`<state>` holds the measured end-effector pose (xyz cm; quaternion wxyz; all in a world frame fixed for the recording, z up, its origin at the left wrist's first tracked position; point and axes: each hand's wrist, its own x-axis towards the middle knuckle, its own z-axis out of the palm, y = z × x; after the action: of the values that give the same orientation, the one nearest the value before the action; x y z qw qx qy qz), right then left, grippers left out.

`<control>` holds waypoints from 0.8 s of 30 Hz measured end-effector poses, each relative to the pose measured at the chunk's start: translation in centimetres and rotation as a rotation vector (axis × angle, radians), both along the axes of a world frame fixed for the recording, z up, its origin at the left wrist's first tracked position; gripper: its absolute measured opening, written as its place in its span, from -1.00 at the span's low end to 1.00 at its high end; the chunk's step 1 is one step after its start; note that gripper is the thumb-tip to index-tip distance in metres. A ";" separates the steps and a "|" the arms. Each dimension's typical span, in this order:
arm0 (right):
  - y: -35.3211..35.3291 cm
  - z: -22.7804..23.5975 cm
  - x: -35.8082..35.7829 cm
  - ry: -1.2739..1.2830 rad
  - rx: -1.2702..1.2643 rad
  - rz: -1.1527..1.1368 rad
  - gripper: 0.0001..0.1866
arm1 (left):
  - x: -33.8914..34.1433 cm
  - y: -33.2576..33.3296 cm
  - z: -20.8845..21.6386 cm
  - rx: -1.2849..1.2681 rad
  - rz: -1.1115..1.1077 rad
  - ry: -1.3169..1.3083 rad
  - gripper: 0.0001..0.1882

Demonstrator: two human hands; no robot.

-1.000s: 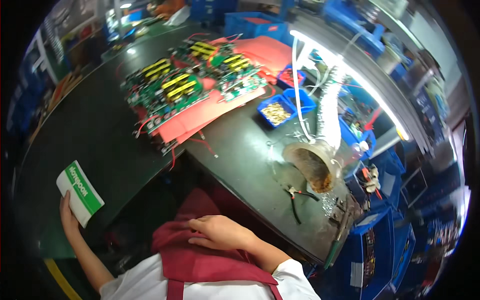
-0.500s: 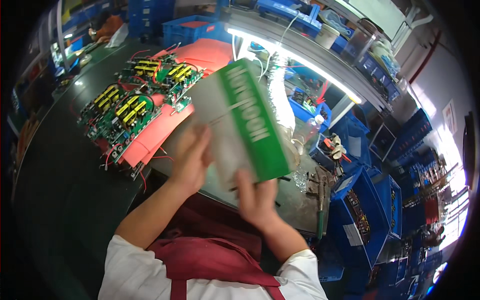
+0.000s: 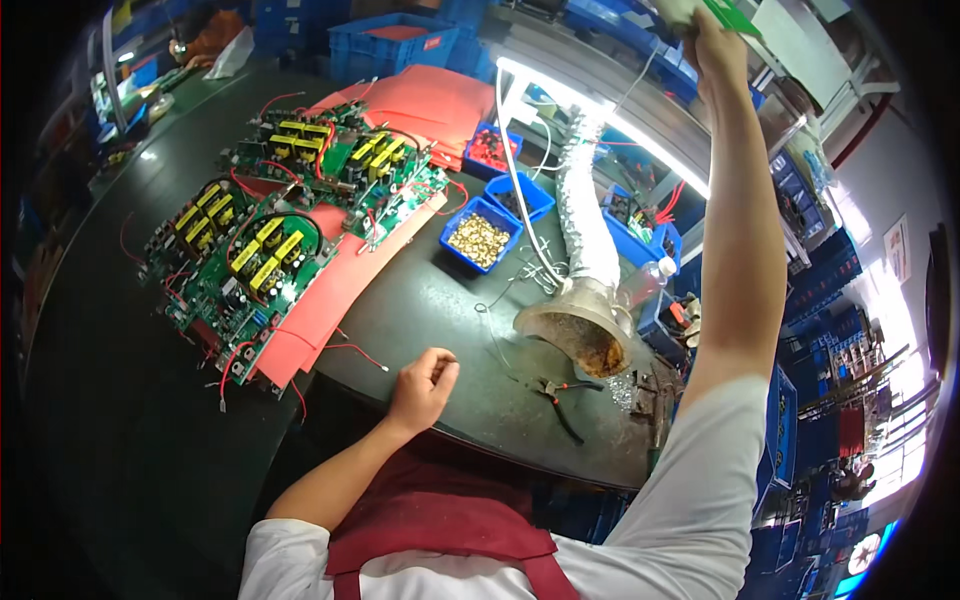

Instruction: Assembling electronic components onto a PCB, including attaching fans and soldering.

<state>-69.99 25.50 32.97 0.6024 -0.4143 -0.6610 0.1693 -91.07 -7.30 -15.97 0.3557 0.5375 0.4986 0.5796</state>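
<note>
My right hand [image 3: 716, 52] is raised high at the far right, gripping the green and white cardboard box [image 3: 738, 16], which the top of the picture partly cuts off. Low over the near edge of the bench, my left hand [image 3: 422, 390] is curled into a loose fist with nothing visible in it. Black-and-red pliers [image 3: 556, 402] lie on the bench to its right. Green circuit boards [image 3: 270, 262] with yellow-wrapped transformers and red wires rest on pink sheets [image 3: 318, 325] at left.
A fume hood mouth [image 3: 575, 330] on a silvery hose [image 3: 588, 200] stands over the bench. Small blue bins [image 3: 482, 236] hold brass-coloured and red parts. A bright tube lamp [image 3: 655, 150] runs under the shelf. More blue bins line the right, with a clear bottle [image 3: 648, 282] nearby.
The box has gone from between both hands up to the far upper right in my right hand. My left hand has let go, dropped lower and curled. The bins and pliers now show.
</note>
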 end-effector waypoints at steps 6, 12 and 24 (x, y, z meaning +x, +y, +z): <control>2.0 -1.7 -3.7 0.175 -0.163 0.162 -0.60 | -0.3 1.2 0.3 -0.079 0.008 0.085 -0.80; -11.6 -11.7 -2.4 -0.327 0.059 0.275 -0.64 | -1.6 12.2 2.1 0.156 0.213 0.478 -0.48; -27.9 -34.4 -2.4 -1.020 -0.303 0.502 -0.64 | -2.5 24.5 2.4 -0.014 0.332 0.933 -0.82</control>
<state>-72.39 -2.41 -1.40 0.0838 -0.3559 -0.9135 0.1784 -93.52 17.20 -13.53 0.0010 0.6505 0.6876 0.3226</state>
